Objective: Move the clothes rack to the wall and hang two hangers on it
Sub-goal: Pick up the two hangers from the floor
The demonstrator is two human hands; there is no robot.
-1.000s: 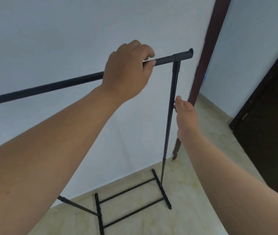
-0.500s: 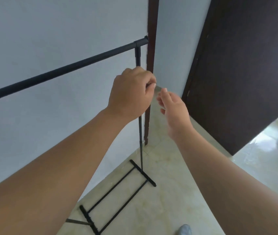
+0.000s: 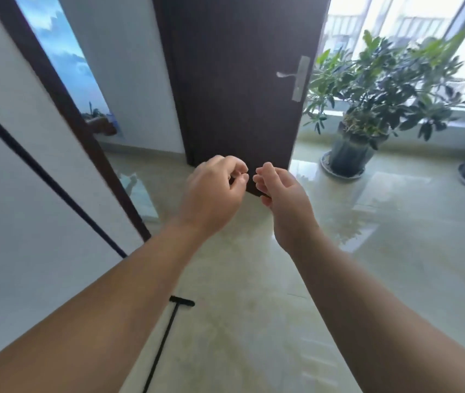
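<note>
The black clothes rack stands against the white wall at the left edge; only its upright post [image 3: 41, 171] and one end of its floor foot [image 3: 181, 302] show, and the top bar is cut off. My left hand [image 3: 214, 197] hovers in the middle of the view, well right of the post, fingers curled closed on nothing. My right hand [image 3: 282, 194] is just beside it, fingers loosely apart and empty. Neither hand touches the rack. I see no hangers.
A dark wooden door [image 3: 242, 80] with a metal handle [image 3: 296, 76] stands open straight ahead. A brown door frame [image 3: 84, 131] runs along the wall's edge. Potted plants [image 3: 367, 103] stand on the glossy tiled floor [image 3: 282, 307] under a bright window at right.
Both hands have let go of the rack and come together in mid-air. The view has swung right, from the rack and wall to the door and plants.
</note>
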